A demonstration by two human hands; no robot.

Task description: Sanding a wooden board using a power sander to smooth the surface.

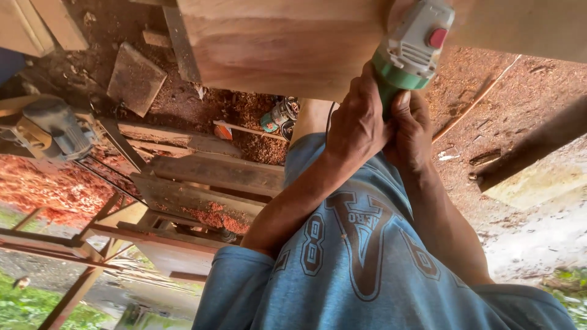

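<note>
Both hands grip one power tool (408,58), a grinder-type machine with a grey housing, green collar and red switch, held at the lower edge of a broad wooden panel (281,43) that fills the top of the view. Left hand (358,125) is wrapped tight around the green handle section from the left side; right hand (411,131) is closed around the handle just below, thumb pressed up against the green collar. The working end of the tool is hidden at the panel's edge. Below the hands is a blue shirt (367,269) with dark printed lettering across the front. On the reddish sawdust-covered ground (526,79) lies a second small green-and-grey power tool (278,116). Further left, a grey machine (52,125) sits on a rough timber frame (202,183), with loose board offcuts (136,78) scattered nearby.
</note>
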